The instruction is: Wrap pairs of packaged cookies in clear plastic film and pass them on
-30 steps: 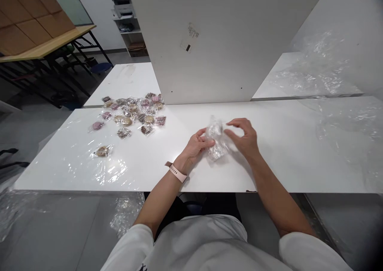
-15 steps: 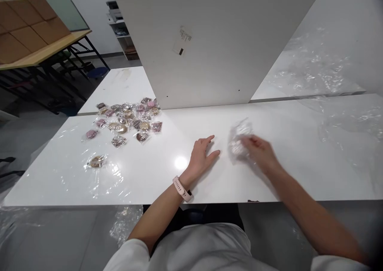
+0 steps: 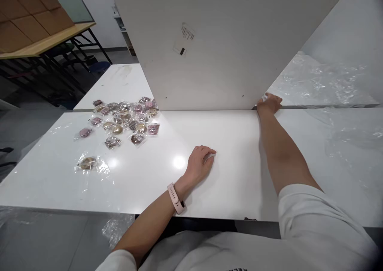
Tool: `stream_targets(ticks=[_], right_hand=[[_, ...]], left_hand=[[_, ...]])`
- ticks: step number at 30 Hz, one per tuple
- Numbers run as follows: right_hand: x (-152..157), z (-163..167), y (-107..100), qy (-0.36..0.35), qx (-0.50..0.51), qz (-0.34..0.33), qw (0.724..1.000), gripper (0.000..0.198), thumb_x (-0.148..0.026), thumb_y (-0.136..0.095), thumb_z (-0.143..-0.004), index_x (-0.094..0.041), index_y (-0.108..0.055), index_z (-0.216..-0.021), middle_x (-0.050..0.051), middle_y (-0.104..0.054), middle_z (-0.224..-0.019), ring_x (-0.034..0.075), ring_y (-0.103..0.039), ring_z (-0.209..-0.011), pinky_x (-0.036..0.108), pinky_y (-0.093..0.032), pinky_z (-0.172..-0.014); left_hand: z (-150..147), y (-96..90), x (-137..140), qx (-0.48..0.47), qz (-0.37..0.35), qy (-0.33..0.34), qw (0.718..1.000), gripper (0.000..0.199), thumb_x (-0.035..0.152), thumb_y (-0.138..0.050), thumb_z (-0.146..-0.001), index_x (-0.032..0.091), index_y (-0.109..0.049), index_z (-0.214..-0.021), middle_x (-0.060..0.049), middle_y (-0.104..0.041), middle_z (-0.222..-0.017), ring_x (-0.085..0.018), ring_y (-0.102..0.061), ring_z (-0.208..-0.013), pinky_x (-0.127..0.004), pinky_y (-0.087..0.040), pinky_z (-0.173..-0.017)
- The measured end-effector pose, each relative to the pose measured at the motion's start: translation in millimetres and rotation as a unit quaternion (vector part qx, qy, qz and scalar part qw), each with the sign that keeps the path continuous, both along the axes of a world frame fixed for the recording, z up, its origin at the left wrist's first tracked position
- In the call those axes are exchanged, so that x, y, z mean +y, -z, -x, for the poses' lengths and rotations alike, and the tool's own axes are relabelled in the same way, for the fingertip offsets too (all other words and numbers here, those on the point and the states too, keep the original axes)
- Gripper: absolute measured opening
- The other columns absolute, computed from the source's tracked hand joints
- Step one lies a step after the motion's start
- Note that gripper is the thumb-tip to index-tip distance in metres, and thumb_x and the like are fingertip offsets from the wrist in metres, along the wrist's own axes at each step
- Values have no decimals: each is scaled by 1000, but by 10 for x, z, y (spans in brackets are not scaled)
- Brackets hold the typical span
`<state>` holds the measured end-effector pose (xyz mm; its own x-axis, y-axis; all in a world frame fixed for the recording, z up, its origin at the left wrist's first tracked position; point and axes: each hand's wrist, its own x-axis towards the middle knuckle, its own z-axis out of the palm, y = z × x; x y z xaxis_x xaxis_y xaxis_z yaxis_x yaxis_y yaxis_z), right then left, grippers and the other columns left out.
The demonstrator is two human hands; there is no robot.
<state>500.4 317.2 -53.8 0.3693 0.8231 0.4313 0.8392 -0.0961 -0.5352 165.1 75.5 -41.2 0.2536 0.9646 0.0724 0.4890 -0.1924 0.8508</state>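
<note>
My left hand [image 3: 201, 161] rests on the white table [image 3: 227, 183], fingers loosely bent and thumb apart, with nothing in it. A pink wristband [image 3: 176, 198] is on that wrist. My right hand [image 3: 269, 102] reaches to the table's far edge, at the lower right corner of the upright white panel [image 3: 215, 63]. Its fingers are curled and partly hidden; a small bit of crumpled clear plastic [image 3: 264, 97] shows between them. On the left of the table lies a spread of small wrapped cookies [image 3: 122, 117] in clear packets. One wrapped cookie [image 3: 87, 163] sits apart, nearer me.
Clear plastic film [image 3: 329, 77] is heaped behind the table at the right, and more film [image 3: 356, 143] lies on the right end. Crumpled plastic [image 3: 116, 227] hangs below the front edge. A wooden table [image 3: 54, 41] with cardboard boxes [image 3: 32, 17] stands at the back left.
My right hand has moved from the middle of the table forward and right to the panel's corner, taking the crumpled plastic off the tabletop. My left hand stays on the table, fingers more bent.
</note>
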Motion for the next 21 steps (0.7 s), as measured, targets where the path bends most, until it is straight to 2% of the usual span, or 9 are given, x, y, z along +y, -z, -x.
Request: stream_targets(ticks=[3, 7, 10, 12, 14, 16, 17, 19, 21], right_hand=[[-113, 84, 105, 101, -9, 49, 994, 58, -35, -51, -101, 7, -41, -139, 39, -35, -147, 28, -25, -138, 56, -21, -107], [-621, -92, 60, 204, -79, 12, 976, 53, -29, -43, -105, -7, -34, -152, 29, -14, -163, 28, 1, -150, 58, -8, -112], [-1227, -419, 1, 297, -77, 32, 951, 60, -30, -41, -103, -3, -30, -155, 33, -3, -164, 36, 3, -151, 63, -8, -110], [-1654, -579, 2, 303, -33, 118, 945, 62, -34, -39, -102, 6, -38, -149, 42, -15, -158, 43, -12, -148, 67, -15, -107], [-2056, -551, 55, 257, -8, 190, 948, 61, -36, -38, -99, 7, -51, -140, 42, -37, -147, 45, -32, -140, 65, -24, -106], [-2446, -261, 151, 186, -27, 202, 961, 58, -39, -41, -98, -1, -56, -139, 33, -48, -146, 41, -41, -138, 60, -30, -109], [-2646, -22, 199, 147, -41, 200, 968, 58, -40, -42, -97, -6, -54, -143, 26, -46, -151, 38, -39, -142, 58, -30, -113], [-3063, 573, 238, 4, -101, 178, 979, 60, -42, -36, -99, -10, -49, -148, 22, -42, -156, 38, -34, -147, 61, -29, -115], [-3476, 1177, 123, -157, -120, 169, 965, 58, -45, -37, -100, -17, -48, -151, 17, -41, -158, 36, -33, -149, 61, -29, -116]], left_hand=[[6, -4, 4, -8, 6, 0, 1000, 26, 7, -55, -86, 23, -69, -101, -2, -69, -100, -19, -57, -92, -33, -50, -80], [19, 4, 2, -11, 2, -3, 1000, 26, 8, -56, -86, 24, -69, -101, -2, -69, -98, -19, -58, -90, -34, -51, -80], [26, 29, 12, -13, -5, 0, 1000, 26, 9, -56, -86, 24, -70, -102, -3, -69, -97, -19, -59, -92, -35, -51, -82], [29, 56, 30, -16, -6, -4, 1000, 25, 10, -57, -85, 24, -71, -101, -3, -69, -97, -20, -60, -92, -36, -51, -83], [28, 76, 53, -30, 6, -10, 999, 23, 11, -59, -85, 23, -71, -100, -4, -70, -96, -20, -62, -90, -36, -52, -82], [26, 64, 61, -66, 12, -29, 997, 22, 13, -59, -86, 21, -70, -104, -5, -71, -100, -18, -63, -87, -35, -53, -79], [26, 38, 52, -90, 2, -47, 995, 23, 14, -58, -88, 21, -68, -108, -6, -71, -104, -18, -63, -87, -34, -53, -78], [32, -62, -10, -132, -54, -96, 985, 25, 17, -57, -91, 20, -65, -114, -8, -70, -113, -17, -64, -90, -33, -54, -77], [54, -217, -138, -155, -146, -125, 969, 24, 19, -56, -93, 21, -63, -115, -8, -69, -116, -18, -64, -94, -33, -54, -77]])
